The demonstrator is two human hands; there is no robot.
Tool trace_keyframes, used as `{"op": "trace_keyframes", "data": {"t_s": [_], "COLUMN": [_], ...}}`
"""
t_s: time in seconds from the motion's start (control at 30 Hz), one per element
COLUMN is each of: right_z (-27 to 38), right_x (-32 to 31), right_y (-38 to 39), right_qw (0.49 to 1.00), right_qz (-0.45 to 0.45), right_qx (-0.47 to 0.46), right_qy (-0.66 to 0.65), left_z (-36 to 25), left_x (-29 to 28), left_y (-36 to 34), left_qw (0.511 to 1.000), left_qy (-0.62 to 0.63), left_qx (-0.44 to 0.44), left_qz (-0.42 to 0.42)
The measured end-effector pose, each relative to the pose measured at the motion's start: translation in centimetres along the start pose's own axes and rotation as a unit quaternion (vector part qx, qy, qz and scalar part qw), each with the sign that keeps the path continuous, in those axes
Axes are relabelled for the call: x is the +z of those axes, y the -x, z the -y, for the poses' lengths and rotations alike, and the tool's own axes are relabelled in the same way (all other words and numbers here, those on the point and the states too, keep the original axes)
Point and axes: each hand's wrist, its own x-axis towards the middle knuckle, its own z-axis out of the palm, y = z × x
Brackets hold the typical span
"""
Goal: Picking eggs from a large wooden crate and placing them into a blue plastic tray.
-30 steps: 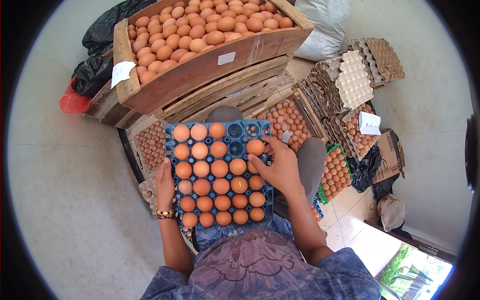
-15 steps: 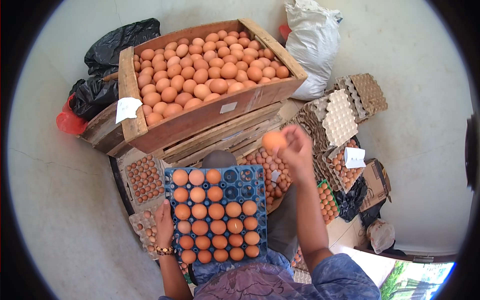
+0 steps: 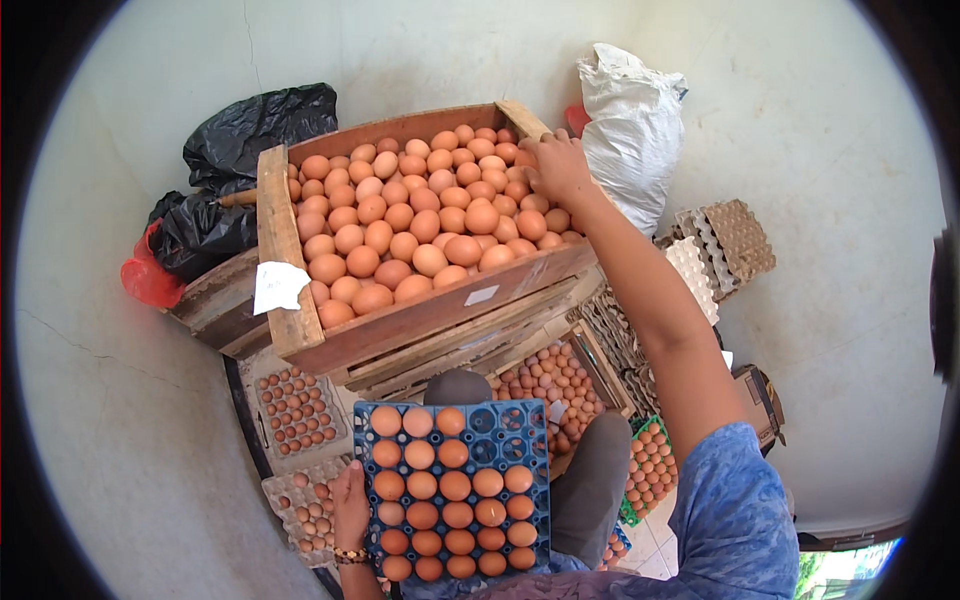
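My left hand (image 3: 350,508) grips the left edge of a blue plastic egg tray (image 3: 489,453) resting on my lap. Brown eggs (image 3: 455,486) fill most of its cups; several cups at its far right corner are bare. My right arm stretches up to the far right corner of a wooden crate (image 3: 295,330) heaped with loose brown eggs (image 3: 398,217). There my right hand (image 3: 556,166) has its fingers bent round a brown egg (image 3: 525,158) near the side board; the palm side is hidden.
Black plastic bags (image 3: 262,135) lie left of the crate, a white sack (image 3: 632,130) behind its right end. Cardboard egg trays (image 3: 738,243) are stacked at right. A lower box of eggs (image 3: 545,385), a green egg tray (image 3: 650,465) and further egg trays (image 3: 299,410) surround my legs.
My right hand has moved from above the tray, where it held an egg, up to the crate's far right corner. The tray's eggs look the same, with my left hand still on it.
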Motion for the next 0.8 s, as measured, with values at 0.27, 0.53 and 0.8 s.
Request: {"op": "trace_keyframes", "data": {"t_s": [0.27,0.53,0.8], "right_z": [0.9,0.9,1.3], "right_x": [1.4,1.8,2.1], "right_y": [-1.9,-1.7,-2.6], "right_qw": [0.976,0.965,0.939], "right_qz": [-0.003,-0.019,0.076], "right_qx": [-0.114,-0.105,-0.109], "right_qy": [0.186,0.239,0.318], "left_z": [0.0,0.5,-0.4], "left_x": [-0.2,0.2,0.1], "left_y": [-0.3,-0.4,-0.1], "left_qw": [1.0,1.0,0.999], "left_qy": [0.022,0.026,0.045], "left_qx": [-0.019,-0.013,-0.021], "left_qz": [0.011,-0.002,0.01]}}
